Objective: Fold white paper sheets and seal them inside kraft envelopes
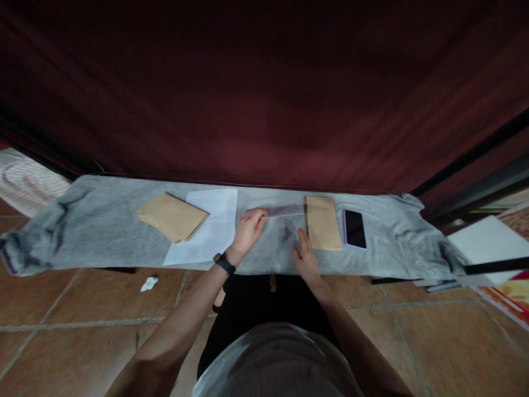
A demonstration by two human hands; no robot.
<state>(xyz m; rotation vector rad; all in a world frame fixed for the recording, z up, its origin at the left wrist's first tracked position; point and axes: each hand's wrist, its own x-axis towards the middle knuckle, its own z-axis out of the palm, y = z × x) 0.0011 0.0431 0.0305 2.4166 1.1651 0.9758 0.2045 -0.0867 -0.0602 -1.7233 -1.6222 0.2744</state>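
My left hand (249, 229), with a dark watch on its wrist, pinches the left end of a thin, pale folded sheet of paper (286, 210). The sheet is tilted up off the grey cloth, its right end close to a brown envelope (324, 223). Just left of that envelope's lower part is my right hand (306, 259), fingers stretched out and nothing held in them. Beside my left hand, white paper sheets (221, 226) lie on the cloth, partly covered by a stack of brown envelopes (173, 216).
A phone (355, 229) with a dark screen lies right of the single envelope. The grey cloth (103, 231) covers a long narrow surface against a dark red curtain (264, 121). A crumpled white scrap (149, 284) is on the tiled floor. A white board (487, 245) stands at far right.
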